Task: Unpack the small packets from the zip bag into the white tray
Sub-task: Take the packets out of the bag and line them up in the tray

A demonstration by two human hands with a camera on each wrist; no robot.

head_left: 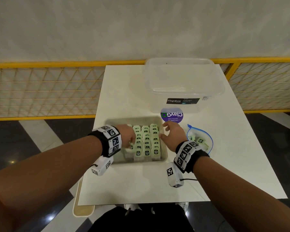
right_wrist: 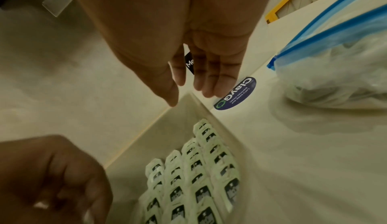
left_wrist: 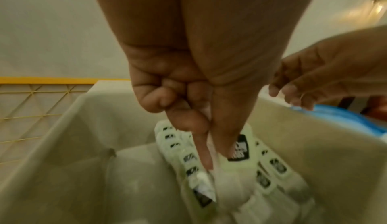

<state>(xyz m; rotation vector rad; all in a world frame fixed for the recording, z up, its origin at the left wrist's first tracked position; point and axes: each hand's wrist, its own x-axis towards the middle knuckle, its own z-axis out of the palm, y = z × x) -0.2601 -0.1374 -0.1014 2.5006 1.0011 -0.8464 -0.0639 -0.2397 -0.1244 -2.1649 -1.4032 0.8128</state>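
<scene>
Your white table (head_left: 157, 181) carries the white tray (head_left: 164, 156) of packets; clear Megabox tub (head_left: 182, 84) behind it, purple sticker (head_left: 172, 117) at its far-right corner, zip bag (head_left: 200, 139) just right.

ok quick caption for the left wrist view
Left hand pinches a packet down into the white tray.

My left hand (head_left: 126, 136) reached into the white tray (head_left: 164, 154), fingers curled down among the rows of pale green packets (head_left: 146, 141). My right hand (head_left: 173, 134) hovered over the tray's right rim, fingers loosely spread. Just right lay the blue-edged zip bag (head_left: 206, 139), a few packets inside, near the clear Megabox tub (head_left: 184, 84).
</scene>
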